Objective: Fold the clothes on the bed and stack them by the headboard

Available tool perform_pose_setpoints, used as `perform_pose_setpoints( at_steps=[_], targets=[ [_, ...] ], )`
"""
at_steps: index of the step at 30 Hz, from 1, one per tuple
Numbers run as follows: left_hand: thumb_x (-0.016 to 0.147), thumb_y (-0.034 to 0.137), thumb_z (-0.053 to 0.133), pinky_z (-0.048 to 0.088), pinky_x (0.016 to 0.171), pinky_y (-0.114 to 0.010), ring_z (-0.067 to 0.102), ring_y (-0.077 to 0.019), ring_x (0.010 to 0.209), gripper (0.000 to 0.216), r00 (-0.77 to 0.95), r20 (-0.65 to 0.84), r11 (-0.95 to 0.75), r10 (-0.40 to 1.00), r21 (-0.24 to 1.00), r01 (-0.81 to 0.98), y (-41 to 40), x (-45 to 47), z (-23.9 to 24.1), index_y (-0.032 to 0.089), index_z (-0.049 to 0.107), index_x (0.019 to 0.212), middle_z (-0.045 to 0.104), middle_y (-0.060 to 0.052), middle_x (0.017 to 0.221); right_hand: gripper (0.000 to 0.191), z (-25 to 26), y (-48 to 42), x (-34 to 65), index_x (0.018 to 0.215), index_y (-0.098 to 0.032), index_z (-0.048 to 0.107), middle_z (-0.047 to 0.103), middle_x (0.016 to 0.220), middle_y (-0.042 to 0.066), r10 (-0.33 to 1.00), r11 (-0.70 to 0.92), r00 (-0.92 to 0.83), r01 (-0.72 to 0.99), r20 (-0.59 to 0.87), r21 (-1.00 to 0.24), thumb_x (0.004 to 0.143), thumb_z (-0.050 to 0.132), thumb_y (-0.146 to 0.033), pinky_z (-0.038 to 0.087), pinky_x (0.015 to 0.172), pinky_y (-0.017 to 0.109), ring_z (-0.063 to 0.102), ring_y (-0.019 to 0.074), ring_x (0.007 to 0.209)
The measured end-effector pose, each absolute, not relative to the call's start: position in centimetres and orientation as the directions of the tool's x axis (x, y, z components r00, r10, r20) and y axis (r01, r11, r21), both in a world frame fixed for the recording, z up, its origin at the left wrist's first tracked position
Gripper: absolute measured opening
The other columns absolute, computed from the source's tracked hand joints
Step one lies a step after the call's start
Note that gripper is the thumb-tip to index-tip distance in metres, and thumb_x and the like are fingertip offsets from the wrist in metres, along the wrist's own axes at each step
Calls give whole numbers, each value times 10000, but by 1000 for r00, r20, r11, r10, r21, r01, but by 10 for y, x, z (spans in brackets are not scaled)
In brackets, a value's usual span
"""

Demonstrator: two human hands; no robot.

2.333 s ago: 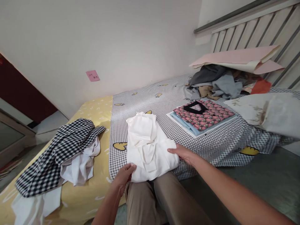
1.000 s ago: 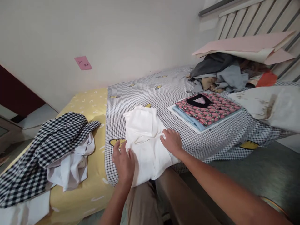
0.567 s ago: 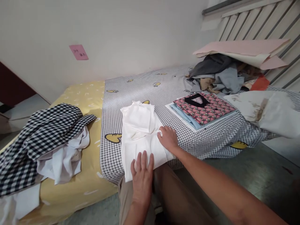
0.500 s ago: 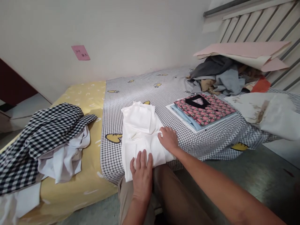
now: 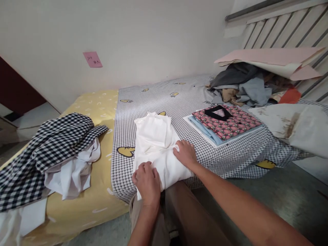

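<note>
A partly folded white shirt lies at the front of the bed, its near end by my knees. My left hand rests on its near left part with bent fingers closed on the cloth. At the right edge, my right hand pinches a bit of the fabric between thumb and fingers. Wrinkles run across the shirt between both hands. To the right lies a neat stack: a pink patterned shirt with a black collar on top of light blue folded cloth.
On the left, a black-and-white checked cloth lies heaped over white cloth on the yellow sheet. Dark and grey clothes are piled at the back right under pink card. A stained white bag-like thing lies nearby.
My left hand has moved leftward toward the shirt's left edge, and its spread fingers have curled into the cloth. My right hand stays at the right edge. The view has shifted slightly.
</note>
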State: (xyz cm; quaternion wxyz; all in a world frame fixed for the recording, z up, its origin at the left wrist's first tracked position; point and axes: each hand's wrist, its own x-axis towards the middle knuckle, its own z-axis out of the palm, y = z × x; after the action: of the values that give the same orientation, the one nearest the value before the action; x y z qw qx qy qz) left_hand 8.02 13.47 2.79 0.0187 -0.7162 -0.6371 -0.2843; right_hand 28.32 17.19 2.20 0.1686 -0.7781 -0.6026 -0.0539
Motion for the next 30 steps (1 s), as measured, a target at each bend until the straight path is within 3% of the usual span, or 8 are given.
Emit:
perform_pose_setpoints(
  at_steps=[4, 9, 13, 15, 18, 21, 24, 30],
  targets=[
    [967, 167, 476, 238, 1186, -637, 470, -328, 1417, 472, 240, 533, -362, 812, 135, 923, 147, 77, 27, 307, 587, 1404, 514, -143, 1544, 231, 20, 175, 286, 1038, -220, 638, 666, 1051, 96, 918, -205, 308, 907, 249, -367, 925, 596, -418, 376, 905, 407, 564, 280, 1033],
    [973, 86, 337, 241, 1198, -690, 412, -301, 1480, 588, 479, 274, -507, 834, 41, 861, 172, 69, 28, 345, 530, 1463, 508, -83, 1570, 285, 25, 185, 305, 1040, -257, 656, 677, 1102, 52, 936, -84, 337, 498, 103, -863, 840, 652, -460, 401, 1010, 466, 588, 272, 1090],
    [952, 53, 297, 289, 1195, -674, 396, -286, 1494, 657, 458, 193, -472, 868, 33, 881, 180, 67, 29, 360, 457, 1510, 441, -63, 1615, 489, 30, 176, 333, 1386, -300, 500, 649, 1254, 55, 925, -8, 367, 290, 103, -957, 965, 396, -525, 528, 910, 396, 667, 211, 1039],
    [938, 35, 295, 291, 1194, -679, 406, -285, 1489, 674, 453, 180, -465, 873, 29, 885, 180, 67, 30, 356, 462, 1506, 440, -71, 1613, 505, 25, 160, 345, 1418, -280, 463, 605, 1341, 97, 868, 57, 466, 246, 170, -968, 978, 384, -515, 540, 947, 411, 653, 228, 1122],
    [922, 13, 287, 306, 1186, -684, 416, -288, 1484, 696, 454, 169, -466, 875, 38, 884, 179, 68, 32, 351, 468, 1502, 444, -79, 1607, 434, 9, 122, 354, 1406, -250, 490, 578, 1384, 150, 794, 110, 449, 557, 410, -823, 992, 425, -366, 494, 1059, 487, 608, 264, 1224],
    [915, 9, 289, 305, 1183, -688, 406, -293, 1490, 707, 452, 154, -464, 879, 54, 884, 181, 67, 33, 361, 466, 1502, 443, -78, 1608, 557, -5, 85, 356, 1502, -297, 423, 512, 1507, 144, 830, 183, 42, 921, 556, -344, 965, 436, -149, 355, 1178, 587, 454, 291, 1430],
    [904, 3, 292, 295, 1183, -697, 385, -297, 1502, 721, 449, 129, -460, 884, 74, 885, 185, 67, 33, 370, 468, 1500, 432, -80, 1616, 760, -6, 71, 356, 1554, -351, 355, 416, 1612, 117, 837, 325, -307, 945, 453, 40, 888, 473, -3, 229, 1203, 690, 240, 317, 1553],
    [906, 20, 282, 265, 1186, -710, 346, -293, 1522, 721, 444, 74, -450, 893, 121, 885, 188, 69, 31, 374, 457, 1509, 387, -82, 1641, 840, 13, 116, 361, 1575, -362, 321, 361, 1655, 81, 772, 586, -597, 802, 220, 119, 864, 485, 55, 231, 1206, 672, 211, 273, 1562]
  ],
)
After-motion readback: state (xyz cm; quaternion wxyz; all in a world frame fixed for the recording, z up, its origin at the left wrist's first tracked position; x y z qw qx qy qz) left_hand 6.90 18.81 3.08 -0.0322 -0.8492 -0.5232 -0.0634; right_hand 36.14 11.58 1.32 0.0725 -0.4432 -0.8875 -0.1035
